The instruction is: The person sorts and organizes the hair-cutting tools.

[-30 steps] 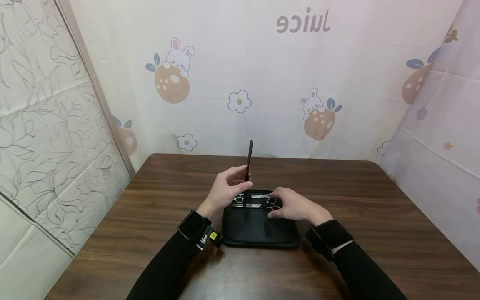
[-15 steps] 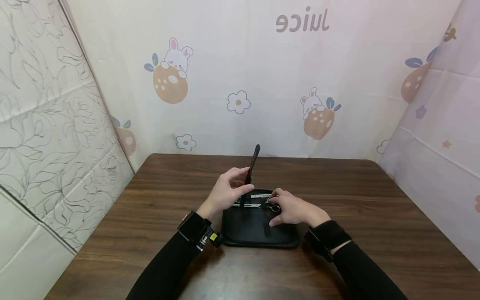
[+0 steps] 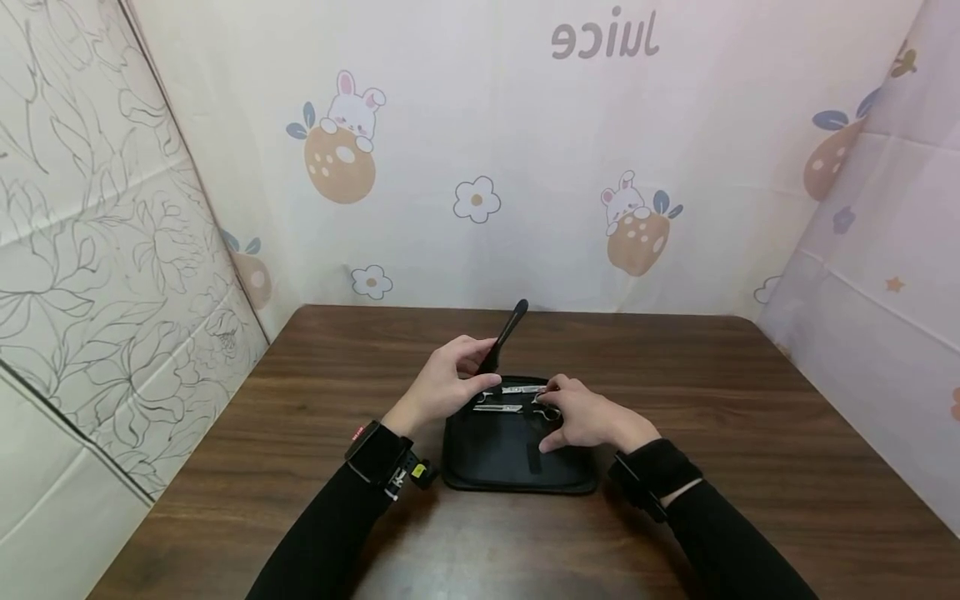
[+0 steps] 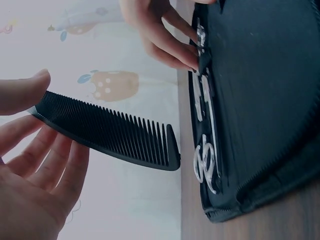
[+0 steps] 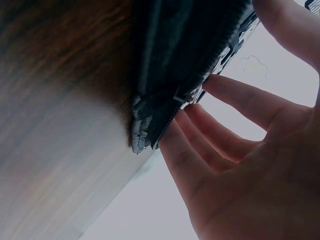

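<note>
Pinched between the thumb and fingers of my left hand (image 3: 450,379) is a black comb (image 4: 107,127), tilted, its slim handle end (image 3: 513,320) pointing up and right in the head view. The comb is raised off the zipped black case (image 3: 491,462), which lies unfolded on the table. Silver scissors (image 3: 498,408) lie side by side along the case's far part, tucked under black straps. My right hand (image 3: 592,417) is over the case's right side, thumb spread from fingers. Its fingertips touch around the scissors' finger rings (image 3: 551,414), partly hiding them.
The brown wooden table (image 3: 360,367) extends around the case on all sides. A pale printed curtain (image 3: 480,108) hangs behind it, with more cloth at left and right. Black bands with small cameras (image 3: 420,472) sit on both wrists.
The comb has tipped over to the right, its handle end now lower. My left hand has shifted slightly left. The right fingers have moved a little over the scissors' rings and then stayed there.
</note>
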### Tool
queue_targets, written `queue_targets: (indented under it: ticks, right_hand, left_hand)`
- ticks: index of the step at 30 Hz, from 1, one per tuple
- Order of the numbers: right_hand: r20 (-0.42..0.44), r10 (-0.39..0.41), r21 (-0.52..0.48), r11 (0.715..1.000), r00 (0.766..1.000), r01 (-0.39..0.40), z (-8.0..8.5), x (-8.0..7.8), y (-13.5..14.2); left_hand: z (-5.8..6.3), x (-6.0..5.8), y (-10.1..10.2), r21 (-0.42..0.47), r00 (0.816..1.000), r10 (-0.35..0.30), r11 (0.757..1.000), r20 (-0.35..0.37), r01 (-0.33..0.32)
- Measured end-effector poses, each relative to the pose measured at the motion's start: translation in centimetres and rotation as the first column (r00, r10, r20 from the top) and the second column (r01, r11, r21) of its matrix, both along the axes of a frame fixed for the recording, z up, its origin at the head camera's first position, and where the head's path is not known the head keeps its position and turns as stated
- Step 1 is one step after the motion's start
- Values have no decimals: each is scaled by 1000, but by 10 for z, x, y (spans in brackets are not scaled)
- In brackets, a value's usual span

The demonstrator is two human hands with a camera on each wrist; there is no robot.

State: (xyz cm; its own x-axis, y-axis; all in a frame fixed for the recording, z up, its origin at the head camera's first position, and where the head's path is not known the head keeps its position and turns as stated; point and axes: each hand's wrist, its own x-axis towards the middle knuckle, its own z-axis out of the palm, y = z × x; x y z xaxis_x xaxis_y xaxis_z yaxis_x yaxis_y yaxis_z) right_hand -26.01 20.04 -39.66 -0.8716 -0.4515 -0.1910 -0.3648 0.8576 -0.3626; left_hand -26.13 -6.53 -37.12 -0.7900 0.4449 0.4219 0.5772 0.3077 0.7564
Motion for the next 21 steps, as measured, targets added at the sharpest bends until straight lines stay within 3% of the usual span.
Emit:
queue_targets:
  ticks: [11,21]
  right_hand:
    - [-1,14,33,999,1000,-14,2,0,-2]
    - [14,23,21,1000,1000,-23,5,1,0]
  left_hand:
    - [-3,1,-6,-196,1000,-2,981,-16,-1]
    - [-5,3,-11,-371,1000,-10,929,-13,4]
